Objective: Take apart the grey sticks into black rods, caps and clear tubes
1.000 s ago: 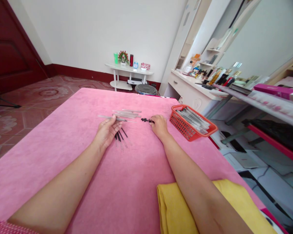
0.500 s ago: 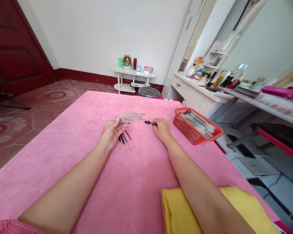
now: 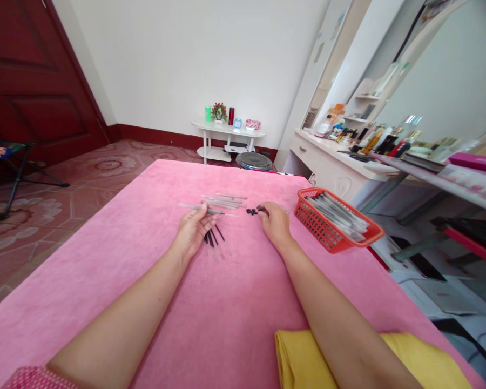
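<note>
My left hand [image 3: 193, 229] is closed around a slim translucent pen [image 3: 216, 211], held roughly level, its thin tip pointing right. Just behind it, several clear pen barrels [image 3: 222, 202] lie side by side on the pink cloth [image 3: 227, 302]. Below the left fingers several dark ink refills [image 3: 213, 237] with clear ends are fanned out. To the right, my right hand [image 3: 276, 221] rests on the cloth, fingers pinched at a small black cap [image 3: 261, 208], partly hidden by the fingers. Several more black caps [image 3: 251, 212] sit in a little group beside its fingertips.
An orange plastic basket [image 3: 319, 229] full of grey pens [image 3: 340, 213] stands right of my right hand. Folded yellow cloth [image 3: 303, 359] lies under my right forearm. A dressing table [image 3: 332, 162] with bottles and a shelf [image 3: 437, 173] flank the right edge.
The whole view has shifted slightly, so everything appears a little lower and farther right. Both hands keep nearly the same places and grips among the pen parts.
</note>
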Demonstrator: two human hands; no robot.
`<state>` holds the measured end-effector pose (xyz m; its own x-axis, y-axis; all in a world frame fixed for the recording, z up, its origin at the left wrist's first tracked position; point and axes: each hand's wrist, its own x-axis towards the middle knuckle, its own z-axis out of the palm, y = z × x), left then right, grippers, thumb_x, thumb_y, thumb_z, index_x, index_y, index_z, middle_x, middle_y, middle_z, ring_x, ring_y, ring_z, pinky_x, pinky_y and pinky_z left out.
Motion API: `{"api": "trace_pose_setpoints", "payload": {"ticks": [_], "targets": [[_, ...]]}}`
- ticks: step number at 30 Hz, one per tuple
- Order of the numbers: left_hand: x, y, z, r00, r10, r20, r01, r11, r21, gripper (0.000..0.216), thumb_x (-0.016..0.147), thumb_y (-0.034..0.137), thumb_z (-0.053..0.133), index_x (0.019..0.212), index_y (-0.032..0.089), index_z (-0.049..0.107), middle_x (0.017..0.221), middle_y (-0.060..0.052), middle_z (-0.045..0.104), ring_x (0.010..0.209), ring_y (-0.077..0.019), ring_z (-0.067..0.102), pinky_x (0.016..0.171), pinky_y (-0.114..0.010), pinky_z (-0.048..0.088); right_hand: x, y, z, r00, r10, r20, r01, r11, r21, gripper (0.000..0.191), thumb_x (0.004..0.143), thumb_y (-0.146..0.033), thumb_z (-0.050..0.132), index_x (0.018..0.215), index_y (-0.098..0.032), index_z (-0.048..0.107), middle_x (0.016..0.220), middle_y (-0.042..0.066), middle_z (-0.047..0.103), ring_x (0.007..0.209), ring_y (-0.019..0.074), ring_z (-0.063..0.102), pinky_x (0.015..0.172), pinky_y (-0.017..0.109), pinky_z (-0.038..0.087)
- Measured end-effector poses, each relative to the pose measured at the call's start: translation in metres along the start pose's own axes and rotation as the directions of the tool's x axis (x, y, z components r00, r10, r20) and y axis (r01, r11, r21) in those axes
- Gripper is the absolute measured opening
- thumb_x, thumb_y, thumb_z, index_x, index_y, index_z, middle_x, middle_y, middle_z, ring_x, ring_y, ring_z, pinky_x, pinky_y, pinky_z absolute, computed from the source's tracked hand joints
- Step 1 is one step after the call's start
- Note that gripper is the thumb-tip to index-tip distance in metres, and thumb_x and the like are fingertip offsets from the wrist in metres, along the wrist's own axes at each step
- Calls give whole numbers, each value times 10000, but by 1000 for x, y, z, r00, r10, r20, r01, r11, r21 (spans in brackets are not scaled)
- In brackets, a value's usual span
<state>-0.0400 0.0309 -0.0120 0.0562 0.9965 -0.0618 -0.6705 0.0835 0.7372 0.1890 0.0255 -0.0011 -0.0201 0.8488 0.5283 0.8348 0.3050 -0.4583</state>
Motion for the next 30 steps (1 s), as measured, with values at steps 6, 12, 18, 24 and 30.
{"api": "trace_pose_setpoints", "payload": {"ticks": [6, 12, 18, 24, 30], "targets": [[0, -1, 0, 1000, 6, 9, -6, 999, -31, 100, 739, 179, 629, 805, 103, 628, 683, -50, 683, 571, -106, 638, 551, -185, 525, 4, -39, 12, 991, 115, 63, -130, 804, 580, 224, 743, -192, 478, 875, -163, 657, 800, 52, 658, 715, 157, 592, 663, 279, 458], [2, 3, 2, 993, -35, -109, 3, 961, -276, 103, 803, 98, 527, 737, 96, 605, 641, -39, 664, 546, -83, 624, 558, -161, 528, -3, -59, 14, 934, 272, 230, -343, 513, 787, 160, 703, -306, 593, 749, -154, 607, 664, 23, 631, 518, 97, 537, 494, 211, 429], [3, 15, 3, 979, -135, -155, 19, 811, -584, 207, 865, 114, 435, 710, 90, 571, 653, -48, 648, 585, -57, 621, 582, -113, 517, -4, -61, 10, 909, 320, 268, -393, 440, 807, 220, 638, -347, 671, 714, -151, 609, 552, -23, 564, 440, 70, 467, 427, 190, 374], [-1, 7, 7, 996, -25, -88, -7, 936, -352, 94, 809, 110, 533, 752, 94, 605, 679, -40, 667, 588, -83, 630, 584, -158, 527, -5, -73, 7, 898, 280, 339, -426, 367, 827, 256, 599, -305, 704, 788, -155, 619, 660, 12, 639, 568, 110, 583, 540, 222, 464], [-7, -3, 9, 998, 31, 50, -27, 996, -89, 162, 706, 226, 676, 817, 115, 640, 760, -40, 690, 666, -101, 644, 671, -202, 519, -4, -79, 5, 929, 253, 269, -359, 454, 815, 219, 593, -274, 696, 761, -163, 611, 670, 11, 634, 546, 117, 570, 536, 247, 487]]}}
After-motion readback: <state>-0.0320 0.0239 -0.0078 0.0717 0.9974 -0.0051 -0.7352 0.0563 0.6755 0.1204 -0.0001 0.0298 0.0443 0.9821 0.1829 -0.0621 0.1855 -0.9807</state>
